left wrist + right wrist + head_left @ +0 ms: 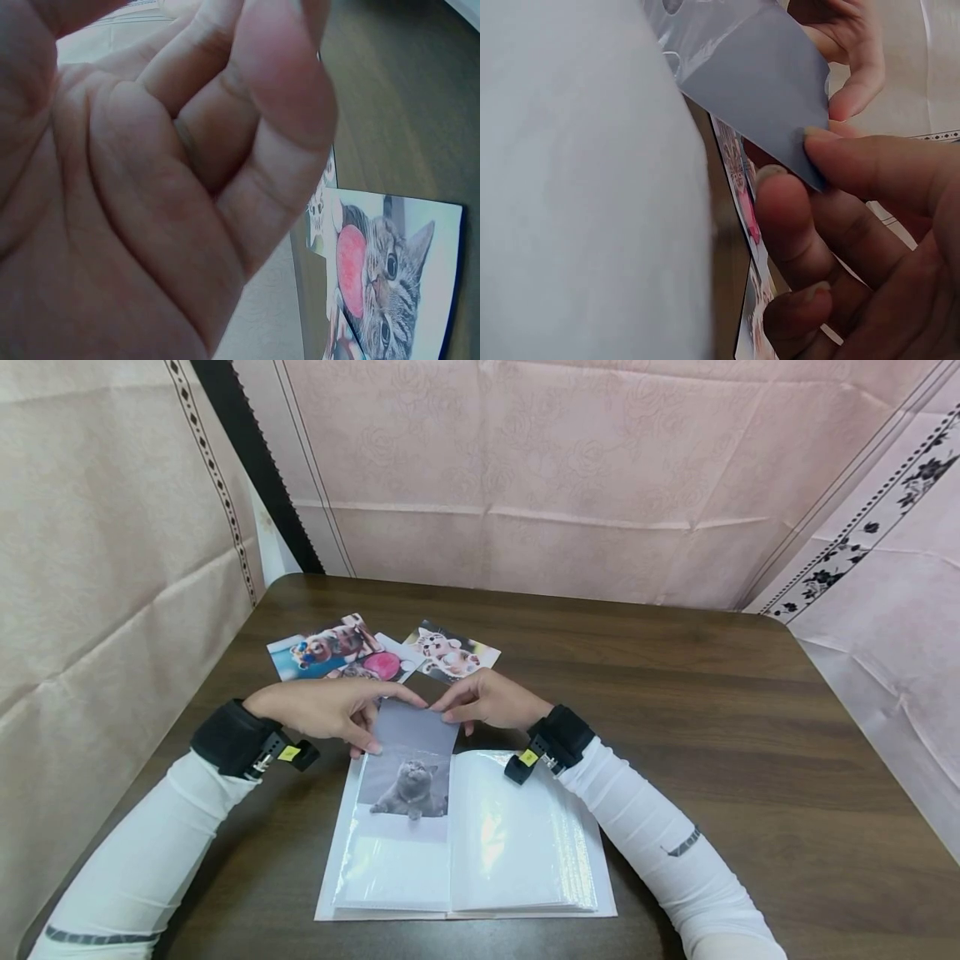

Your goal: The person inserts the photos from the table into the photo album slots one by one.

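A photo album (517, 843) with clear sleeves lies spread on the table. A grey cat photo (414, 727) sits partly inside the top sleeve of its left page, its upper part sticking out past the page. The right hand (495, 700) pinches the photo's top right corner between thumb and fingers, clearly seen in the right wrist view on the grey photo (757, 82). On the other side, the left hand (318, 708) holds the photo's left edge with its thumb and reaches along the top edge with its index finger. The left wrist view shows mostly the palm (135, 202).
Beyond the hands lie several loose photos: a blue-edged one (322, 646), one with a tabby cat and a pink round shape (382, 666), and a white kitten picture (450, 653). The brown wooden table (675, 718) extends to the right. Patterned cloth (585, 460) hangs behind it.
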`<action>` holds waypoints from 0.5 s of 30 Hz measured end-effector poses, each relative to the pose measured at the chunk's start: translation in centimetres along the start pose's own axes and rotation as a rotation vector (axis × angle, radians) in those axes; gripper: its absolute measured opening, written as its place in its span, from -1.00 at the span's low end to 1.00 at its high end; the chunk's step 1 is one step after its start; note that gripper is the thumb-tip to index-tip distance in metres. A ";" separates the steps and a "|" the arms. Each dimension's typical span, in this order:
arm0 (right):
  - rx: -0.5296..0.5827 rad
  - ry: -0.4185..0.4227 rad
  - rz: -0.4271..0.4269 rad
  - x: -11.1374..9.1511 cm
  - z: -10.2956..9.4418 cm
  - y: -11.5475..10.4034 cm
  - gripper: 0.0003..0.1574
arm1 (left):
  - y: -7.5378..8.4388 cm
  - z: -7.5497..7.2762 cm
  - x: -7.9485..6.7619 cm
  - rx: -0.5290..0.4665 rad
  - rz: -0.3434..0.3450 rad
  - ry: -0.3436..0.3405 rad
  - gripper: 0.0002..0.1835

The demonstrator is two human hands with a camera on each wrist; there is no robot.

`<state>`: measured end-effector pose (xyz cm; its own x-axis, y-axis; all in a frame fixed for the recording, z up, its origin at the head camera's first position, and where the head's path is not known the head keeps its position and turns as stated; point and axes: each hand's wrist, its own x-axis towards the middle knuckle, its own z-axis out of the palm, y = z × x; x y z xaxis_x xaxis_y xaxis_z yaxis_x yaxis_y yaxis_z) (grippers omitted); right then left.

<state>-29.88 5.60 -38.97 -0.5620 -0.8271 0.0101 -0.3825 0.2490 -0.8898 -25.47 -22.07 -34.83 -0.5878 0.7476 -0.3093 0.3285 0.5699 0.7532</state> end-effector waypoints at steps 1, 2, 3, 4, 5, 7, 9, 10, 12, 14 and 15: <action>0.001 -0.003 0.000 0.0 0.0 0.0 -0.70 | 0.0 0.0 0.0 0.010 0.001 0.001 -0.28; 0.001 -0.005 -0.001 0.0 0.1 0.0 -0.71 | -0.1 0.0 0.1 0.019 0.004 0.002 -0.29; 0.002 -0.008 0.000 0.0 0.1 0.0 -0.72 | -0.1 0.0 0.1 0.024 0.006 0.001 -0.30; 0.003 -0.010 -0.001 0.0 0.2 -0.1 -0.72 | -0.1 -0.1 0.1 0.030 0.008 0.000 -0.31; 0.002 -0.012 -0.001 0.0 0.2 -0.1 -0.73 | -0.1 -0.1 0.1 0.030 0.011 -0.001 -0.31; 0.001 -0.016 0.000 0.0 0.2 -0.2 -0.73 | 0.0 -0.1 0.1 0.013 0.010 -0.008 -0.33; -0.002 -0.022 -0.006 -0.1 0.3 -0.3 -0.73 | 0.1 -0.1 0.0 -0.010 0.006 -0.014 -0.34; -0.004 -0.026 -0.007 -0.1 0.3 -0.3 -0.73 | 0.2 0.0 0.0 -0.021 0.003 -0.016 -0.35; -0.006 -0.035 -0.010 -0.1 0.4 -0.3 -0.73 | 0.2 0.0 0.0 -0.035 -0.004 -0.019 -0.36; -0.009 -0.043 -0.016 0.0 0.4 -0.2 -0.72 | 0.2 0.0 -0.1 -0.040 -0.004 -0.020 -0.37; -0.011 -0.047 -0.017 0.0 0.4 -0.2 -0.72 | 0.2 0.0 -0.1 -0.042 -0.003 -0.021 -0.38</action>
<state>-29.47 5.34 -39.01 -0.5207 -0.8537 0.0036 -0.3996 0.2400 -0.8847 -25.39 -22.02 -34.68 -0.5728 0.7530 -0.3239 0.2947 0.5579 0.7758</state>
